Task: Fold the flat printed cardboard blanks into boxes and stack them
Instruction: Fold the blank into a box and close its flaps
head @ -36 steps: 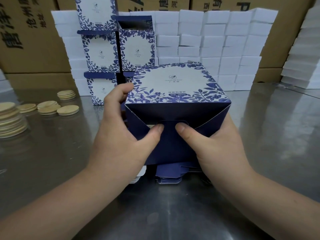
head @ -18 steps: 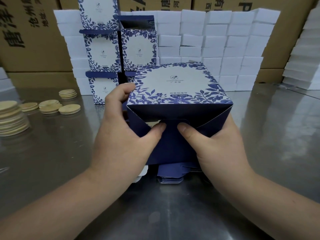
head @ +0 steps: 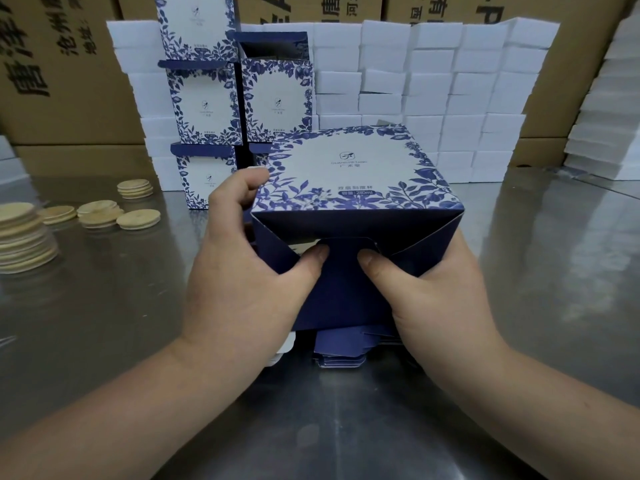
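Observation:
A blue-and-white floral printed box [head: 349, 174] lies on its side in the middle, its dark blue bottom flaps turned toward me. My left hand [head: 242, 268] grips its left side, fingers curled over the top edge and thumb pressing the left flap. My right hand [head: 436, 289] grips the right side, thumb pressing the centre flap. Under the box lies a pile of flat blanks [head: 341, 351], mostly hidden. Folded boxes [head: 239, 95] stand stacked behind, open tops showing.
The steel table [head: 104, 323] carries stacks of round wooden discs [head: 24, 237] at the left. A wall of white foam blocks [head: 450, 88] runs along the back, with brown shipping cartons [head: 59, 71] behind it. More white blocks [head: 613, 109] stand at the right.
Both hands keep the same grip on the box. The thumbs stay on the bottom flaps; the view has barely shifted.

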Demonstrator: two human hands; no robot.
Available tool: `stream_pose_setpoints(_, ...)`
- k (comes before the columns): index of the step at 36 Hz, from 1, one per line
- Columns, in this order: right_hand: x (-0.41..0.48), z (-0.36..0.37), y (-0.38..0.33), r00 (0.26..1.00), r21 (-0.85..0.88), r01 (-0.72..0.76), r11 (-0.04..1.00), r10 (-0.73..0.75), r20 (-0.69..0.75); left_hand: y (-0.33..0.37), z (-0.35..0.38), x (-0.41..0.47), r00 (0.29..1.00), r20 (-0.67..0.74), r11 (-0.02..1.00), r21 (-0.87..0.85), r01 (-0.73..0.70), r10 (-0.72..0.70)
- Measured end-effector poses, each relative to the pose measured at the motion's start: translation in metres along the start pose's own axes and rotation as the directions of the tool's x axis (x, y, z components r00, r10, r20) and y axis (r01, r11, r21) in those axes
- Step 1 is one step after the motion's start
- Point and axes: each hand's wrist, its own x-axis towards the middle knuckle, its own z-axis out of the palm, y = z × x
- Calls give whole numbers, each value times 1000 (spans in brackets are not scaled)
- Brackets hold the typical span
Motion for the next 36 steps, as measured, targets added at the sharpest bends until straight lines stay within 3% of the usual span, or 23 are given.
stream_pose_setpoints(36,-1,1,1,1000,2,-3,1000,3,-25,5,3,1,998,-30,998,7,63,-62)
